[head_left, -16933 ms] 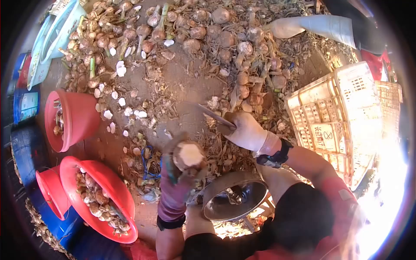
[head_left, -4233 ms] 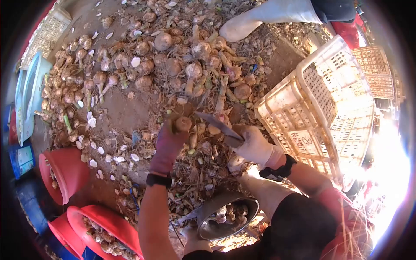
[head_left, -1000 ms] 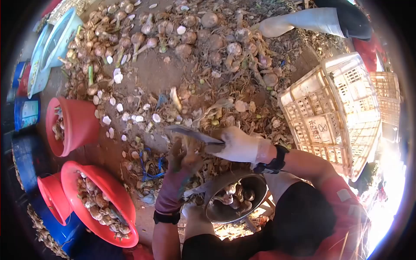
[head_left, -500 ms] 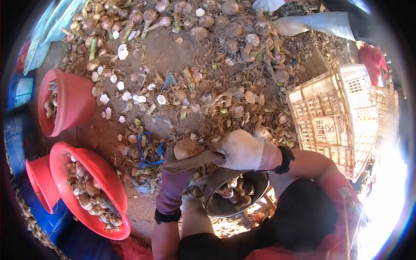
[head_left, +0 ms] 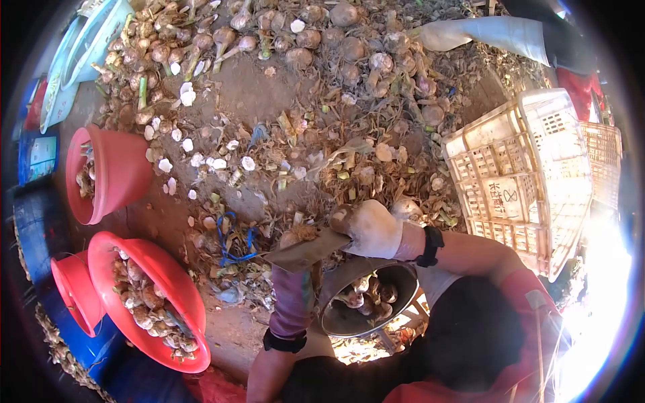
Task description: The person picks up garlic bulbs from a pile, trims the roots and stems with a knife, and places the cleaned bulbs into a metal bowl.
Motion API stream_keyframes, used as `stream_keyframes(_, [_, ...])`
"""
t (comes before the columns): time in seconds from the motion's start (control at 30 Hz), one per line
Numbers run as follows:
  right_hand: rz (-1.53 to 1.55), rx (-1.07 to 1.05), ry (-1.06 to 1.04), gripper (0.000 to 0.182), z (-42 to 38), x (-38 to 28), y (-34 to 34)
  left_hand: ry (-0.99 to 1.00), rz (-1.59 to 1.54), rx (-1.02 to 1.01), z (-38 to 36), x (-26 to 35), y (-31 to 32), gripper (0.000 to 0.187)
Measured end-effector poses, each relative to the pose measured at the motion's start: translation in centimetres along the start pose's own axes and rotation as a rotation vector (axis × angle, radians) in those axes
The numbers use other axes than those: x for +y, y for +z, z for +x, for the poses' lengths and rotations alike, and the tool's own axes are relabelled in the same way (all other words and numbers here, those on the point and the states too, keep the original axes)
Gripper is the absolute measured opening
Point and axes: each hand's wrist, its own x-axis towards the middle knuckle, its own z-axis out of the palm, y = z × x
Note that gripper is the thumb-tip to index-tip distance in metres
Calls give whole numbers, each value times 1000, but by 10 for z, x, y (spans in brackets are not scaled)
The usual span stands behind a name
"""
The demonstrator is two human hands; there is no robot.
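Observation:
My right hand (head_left: 374, 230), in a dirty white glove, is closed on a knife (head_left: 306, 250) with a broad flat blade pointing left. My left hand (head_left: 291, 285), in a purplish glove, is partly covered by the blade and closed around a garlic bulb (head_left: 297, 234). The bulb's brown, root-like top shows just above the blade, overlapping it in this view. Below both hands a metal basin (head_left: 411, 301) sits tilted between my knees, with several trimmed garlic bulbs (head_left: 366, 293) inside.
A red basin (head_left: 101, 258) of garlic and a pink bucket (head_left: 121, 171) stand at left. Garlic bulbs (head_left: 353, 48), stalks and peelings cover the ground ahead, with blue string (head_left: 225, 238) nearby. A plastic crate (head_left: 497, 181) stands at right. Another person's boot (head_left: 484, 37) is at top right.
My left hand has shifted right, and the bulb has turned so its rooty side shows. The blade has swung slightly across it. The other person's gloved hand has left the top of view.

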Motion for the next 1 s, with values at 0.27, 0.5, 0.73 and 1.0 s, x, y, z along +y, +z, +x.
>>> stream_keyframes(0.27, [-3, 28, -120, 38, 1, 15, 28, -239, -217, -26, -11, -4, -24, 24])
stream_keyframes(0.5, [-5, -95, -70, 31, 12, 9, 17, 45, 258, -109, -27, -12, -36, 26])
stream_keyframes(0.73, [209, 112, 527, 25, 4, 47, -24, -124, -32, -617, -3, 46, -24, 65])
stream_keyframes(1.0, [366, 326, 348, 19, -27, 49, -46, 303, 1012, -691, 81, 36, 20, 57])
